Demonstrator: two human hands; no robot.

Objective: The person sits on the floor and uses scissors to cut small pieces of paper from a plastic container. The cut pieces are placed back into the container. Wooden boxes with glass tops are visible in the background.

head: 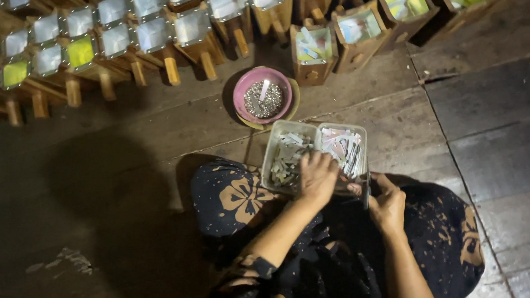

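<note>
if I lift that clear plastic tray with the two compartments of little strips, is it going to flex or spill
The clear two-compartment tray looks thin-walled, so it would likely flex if lifted by one edge. It seems light, being filled only with small flat strips. Those lie loose and heaped near the rim, so tilting could spill them. The left hand already rests over it.

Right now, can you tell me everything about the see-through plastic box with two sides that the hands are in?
The clear rectangular plastic box has two compartments side by side, split by a middle wall. Both hold many thin pale strips, mixed with small bits too blurred to identify. It rests tilted against the person's lap on the dark patterned cloth, its far end over the wooden plank floor. The left hand reaches into it at the near edge. The right hand is by its near right corner; contact is unclear.
</note>
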